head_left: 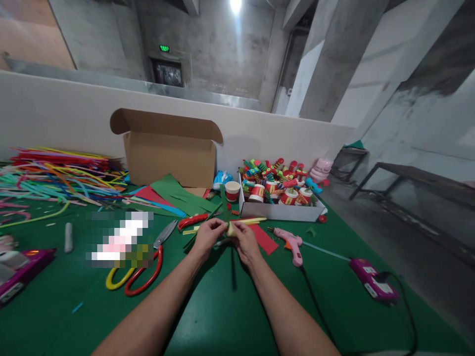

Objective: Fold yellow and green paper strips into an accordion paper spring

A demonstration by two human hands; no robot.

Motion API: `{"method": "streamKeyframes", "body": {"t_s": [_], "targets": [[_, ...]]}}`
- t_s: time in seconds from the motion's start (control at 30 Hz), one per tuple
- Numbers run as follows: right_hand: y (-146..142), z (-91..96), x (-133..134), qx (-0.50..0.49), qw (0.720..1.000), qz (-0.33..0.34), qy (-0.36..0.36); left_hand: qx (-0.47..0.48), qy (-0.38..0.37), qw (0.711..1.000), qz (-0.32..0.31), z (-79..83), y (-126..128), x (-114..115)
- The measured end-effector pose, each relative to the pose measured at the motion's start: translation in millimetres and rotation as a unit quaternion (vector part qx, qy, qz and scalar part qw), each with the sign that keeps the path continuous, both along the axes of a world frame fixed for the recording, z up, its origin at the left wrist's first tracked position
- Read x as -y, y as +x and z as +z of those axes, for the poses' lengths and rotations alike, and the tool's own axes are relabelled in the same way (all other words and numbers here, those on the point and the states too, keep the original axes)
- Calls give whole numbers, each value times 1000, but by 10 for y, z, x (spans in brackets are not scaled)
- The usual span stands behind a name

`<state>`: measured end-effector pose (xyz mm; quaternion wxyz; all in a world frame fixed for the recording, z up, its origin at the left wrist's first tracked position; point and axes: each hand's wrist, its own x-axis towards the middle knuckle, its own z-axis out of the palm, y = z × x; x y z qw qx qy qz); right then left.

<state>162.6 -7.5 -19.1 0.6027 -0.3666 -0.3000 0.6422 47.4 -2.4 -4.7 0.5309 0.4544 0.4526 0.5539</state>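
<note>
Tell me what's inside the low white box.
Red-and-white cups and colourful coiled pieces are heaped inside the white box. Its bottom, and whatever lies low behind its front wall, cannot be seen: the heap and that wall cover them.

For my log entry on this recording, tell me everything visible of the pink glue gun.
The pink glue gun looks plastic, with a darker nozzle and an orange trigger. It lies on its side on the green table, right of the right hand, nozzle pointing left, handle towards the wearer. A pale bluish rod runs from its back towards the purple power strip; a black cord leaves the handle. No hand touches it.
</note>
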Motion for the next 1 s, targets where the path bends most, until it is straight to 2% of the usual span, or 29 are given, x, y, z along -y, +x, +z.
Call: {"method": "streamKeyframes", "body": {"t_s": [0.23,0.57,1.0], "targets": [[-2,15,-3,10,1000,-4,7,43,6,999,0,-4,23,19],[-2,19,-3,11,1000,-14,-6,14,33,999,-2,-1,2,19],[-4,-7,11,18,1000,-16,-11,-3,23,1000,-10,-26,-31,-4]]}}
